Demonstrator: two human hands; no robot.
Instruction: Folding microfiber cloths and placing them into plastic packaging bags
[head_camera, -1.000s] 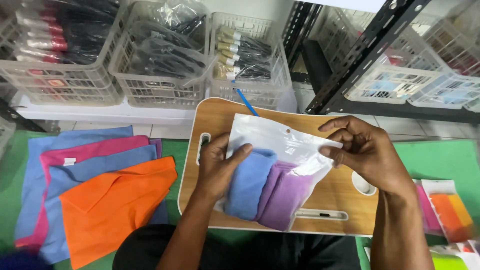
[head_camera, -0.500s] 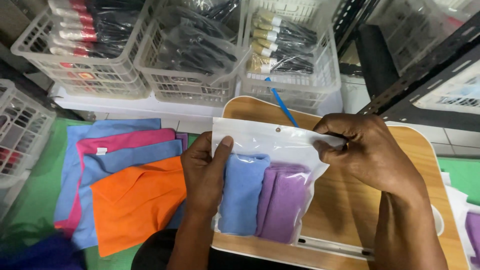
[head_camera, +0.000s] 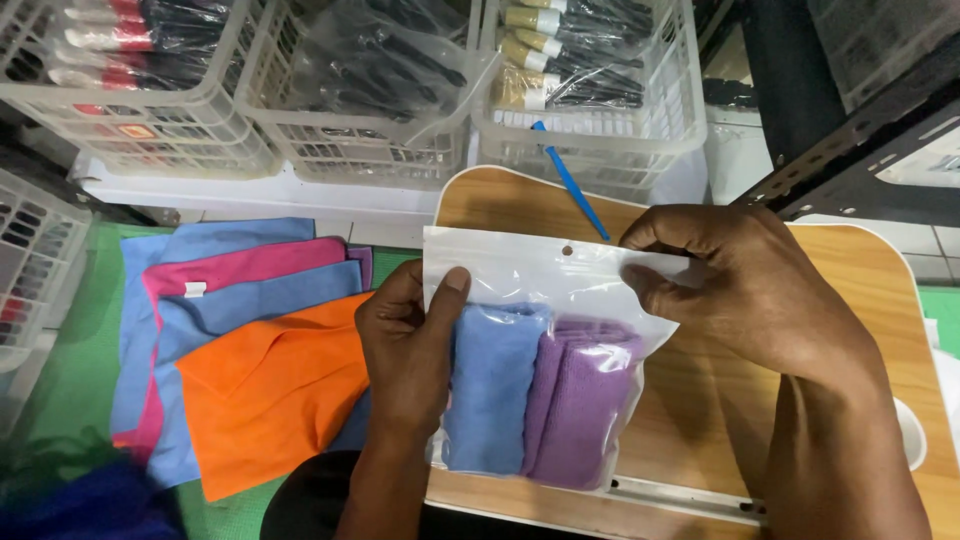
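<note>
A clear plastic pouch (head_camera: 540, 268) with a white top strip and a hang hole lies over a wooden lap tray (head_camera: 700, 400). Inside it sit a folded blue cloth (head_camera: 492, 385) and a folded purple cloth (head_camera: 580, 410), side by side. My left hand (head_camera: 408, 345) grips the pouch's left edge, thumb pressed on its front. My right hand (head_camera: 735, 290) pinches the pouch's top right corner between thumb and fingers.
Left of the tray, loose cloths lie spread on a green mat: orange (head_camera: 275, 400) on top, pink (head_camera: 245, 265) and blue (head_camera: 215, 240) beneath. White plastic baskets (head_camera: 590, 150) of bagged brushes stand behind. A blue stick (head_camera: 570, 182) rests on the tray's far edge. A black metal rack (head_camera: 850, 150) stands right.
The view has shifted left and closer, so the tray now sits further right. Both hands kept hold of the pouch, which turned more upright; my left thumb moved up its left edge.
</note>
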